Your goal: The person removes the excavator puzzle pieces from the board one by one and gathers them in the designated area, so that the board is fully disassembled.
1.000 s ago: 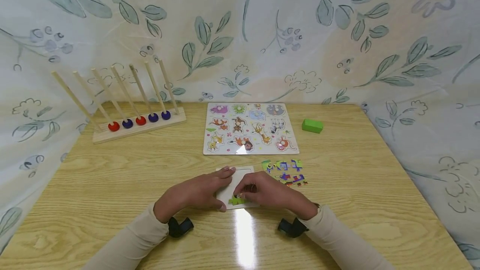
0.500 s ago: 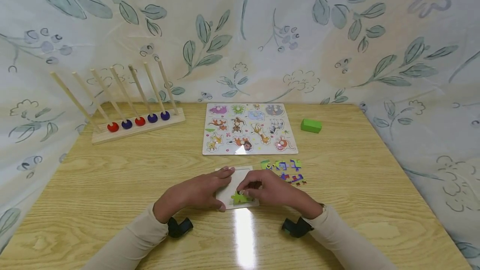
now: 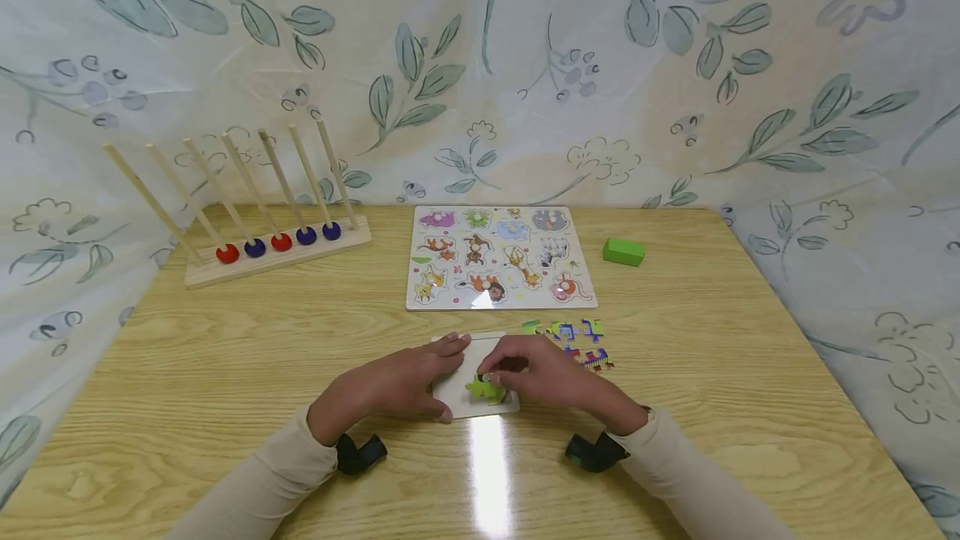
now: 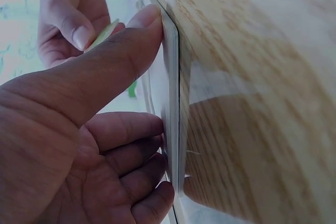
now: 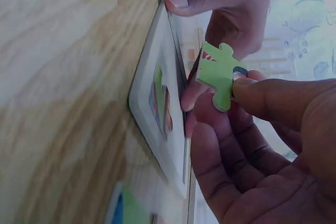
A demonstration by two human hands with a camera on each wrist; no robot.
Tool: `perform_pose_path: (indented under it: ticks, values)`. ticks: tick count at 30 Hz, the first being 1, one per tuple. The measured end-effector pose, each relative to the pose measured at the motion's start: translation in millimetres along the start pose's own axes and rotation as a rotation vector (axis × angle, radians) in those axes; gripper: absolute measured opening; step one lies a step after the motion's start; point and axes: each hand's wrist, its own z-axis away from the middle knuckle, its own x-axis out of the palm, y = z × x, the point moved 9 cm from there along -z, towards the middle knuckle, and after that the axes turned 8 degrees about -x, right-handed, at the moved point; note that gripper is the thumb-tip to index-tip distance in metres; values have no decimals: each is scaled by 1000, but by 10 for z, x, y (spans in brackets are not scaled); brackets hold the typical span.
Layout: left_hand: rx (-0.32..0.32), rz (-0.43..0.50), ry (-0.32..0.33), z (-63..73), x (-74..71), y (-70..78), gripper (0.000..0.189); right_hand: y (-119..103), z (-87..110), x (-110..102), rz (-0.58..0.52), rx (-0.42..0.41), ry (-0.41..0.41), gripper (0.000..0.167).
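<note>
In the head view a pale puzzle tray (image 3: 453, 390) lies flat on the table. My left hand (image 3: 405, 377) rests at its left side, fingers extended over the board and thumb at the near corner; in the left wrist view the fingertips touch the board. Between thumb and fingers, my right hand (image 3: 543, 373) pinches a light green jigsaw piece (image 5: 216, 77) with a small red-and-white striped patch, tilted just above the tray. Another green and multicoloured piece (image 5: 159, 95) lies in the tray in the right wrist view, mostly covered by the right hand in the head view.
Several loose jigsaw pieces (image 3: 592, 329) lie right of the tray. Behind stand an animal knob puzzle (image 3: 502, 273) and a green block (image 3: 623, 252). A wooden peg stand (image 3: 315, 248) with red and blue beads is at back left, before a patterned cloth backdrop (image 3: 525, 107).
My right hand has lifted the green piece and shifted it slightly up and right, turning it a little. The left hand stays in place on the tray.
</note>
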Motion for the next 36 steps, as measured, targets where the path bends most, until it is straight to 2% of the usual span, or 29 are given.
perform_pose_path:
  ticks: [16, 26, 36]
  values:
    - [-12, 4, -17, 6, 2, 0, 84, 128, 269, -212, 31, 65, -15, 15]
    - [22, -29, -30, 23, 23, 27, 78, 231, 520, -480, 38, 140, 26, 16]
    - [16, -26, -35, 25, 32, 8, 78, 237, 694, -649, 40, 185, 31, 15]
